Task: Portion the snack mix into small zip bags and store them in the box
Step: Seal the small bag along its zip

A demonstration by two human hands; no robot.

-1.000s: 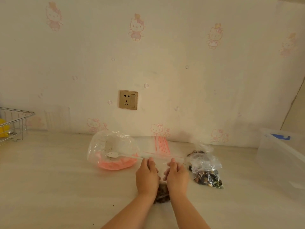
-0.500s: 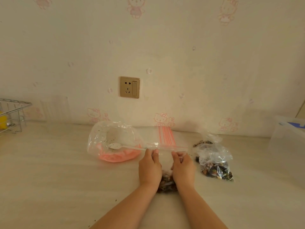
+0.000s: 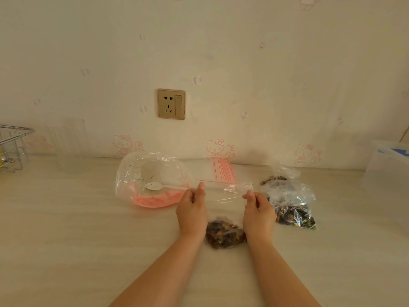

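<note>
Both hands pinch the top edge of a small zip bag (image 3: pixel 223 220). Left hand (image 3: pixel 192 211) grips the left end of the seal strip w/ thumb and fingers (image 3: pixel 201 187) closed narrow on it; right hand (image 3: pixel 259 214) pinches the right end the same way, fingers (image 3: pixel 249 194) curled tight on the plastic. Strip is stretched taut between them, long axis running left-right across the counter (image 3: pixel 66 240), parallel to the wall. The bag's snack mix sits in a dark lump at the bottom, between the wrists, i.e. toward the person from the fingers. Probably mid-seal: hands at opposite ends of the zip, so the step looks like closing or checking the closure. Can't tell if the zip is fully pressed shut; plastic too clear.

Outward: just right of the right hand, a crumpled clear bag of snack mix (image 3: pixel 292 209), mouth loose. Left of the left hand, a big clear bag w/ pink bowl (image 3: pixel 152 185) and a white spoon (image 3: pixel 155 186) lying in it, handle pointing at the left fingers. Behind the strip, a stack of empty zip bags (image 3: pixel 222 171) w/ red lines, near the wall.

The box (image 3: pixel 387 169), translucent, sits at the far right edge, well apart from the hands. Right hand is nearer, so once sealed the bag prob. goes right, past the crumpled bag. Far left: wire rack (image 3: pixel 13 142). Wall socket (image 3: pixel 171 104) above.
</note>
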